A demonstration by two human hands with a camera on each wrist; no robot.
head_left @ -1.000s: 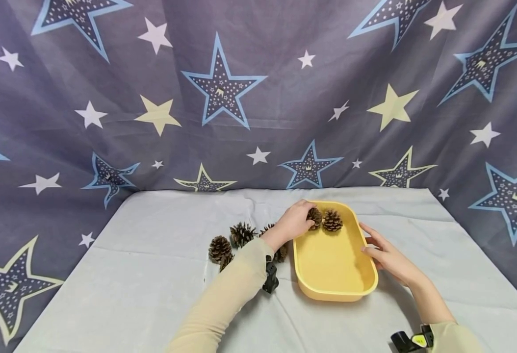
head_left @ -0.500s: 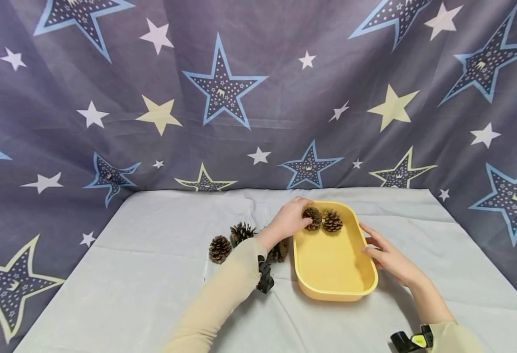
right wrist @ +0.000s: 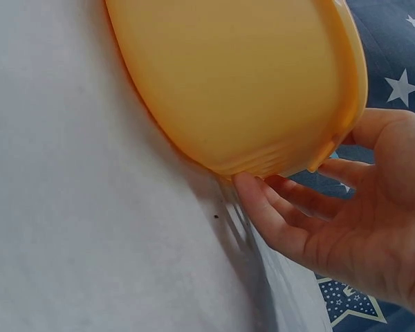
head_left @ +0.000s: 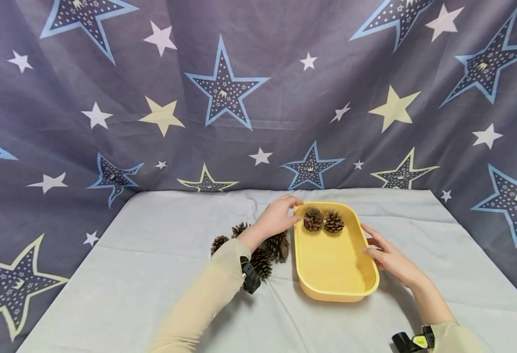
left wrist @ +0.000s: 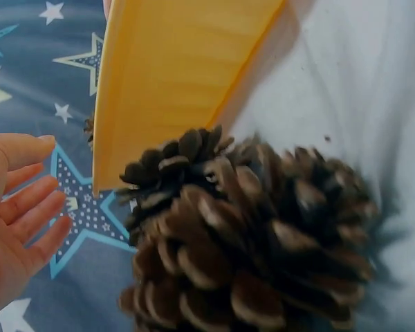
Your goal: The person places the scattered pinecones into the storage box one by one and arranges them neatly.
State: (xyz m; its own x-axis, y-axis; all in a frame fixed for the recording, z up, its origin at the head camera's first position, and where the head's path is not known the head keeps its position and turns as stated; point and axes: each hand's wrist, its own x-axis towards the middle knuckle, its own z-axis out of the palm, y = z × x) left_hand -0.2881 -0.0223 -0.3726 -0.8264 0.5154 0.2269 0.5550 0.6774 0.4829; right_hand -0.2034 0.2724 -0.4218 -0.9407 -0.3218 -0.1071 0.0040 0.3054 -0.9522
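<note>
Two pine cones, one on the left (head_left: 313, 219) and one on the right (head_left: 333, 222), lie side by side at the far end inside a yellow plastic tub (head_left: 335, 264). My left hand (head_left: 276, 215) is just off the tub's far left side, holding nothing; its fingers are spread loosely in the left wrist view. Beneath that forearm lie several more pine cones (head_left: 278, 245), partly hidden by the sleeve; they loom large in the left wrist view. My right hand (head_left: 388, 257) holds the tub's right wall, thumb at the rim and fingertips low on the outside (right wrist: 245, 181).
A pale cloth covers the table (head_left: 121, 289). Behind it hangs a dark curtain (head_left: 258, 122) printed with stars. Each wrist carries a small black camera; the left one (head_left: 250, 279) sits right beside the loose pine cones.
My left hand has let go of the left pine cone in the tub and drawn back left over the rim. The right hand and tub stay put.
</note>
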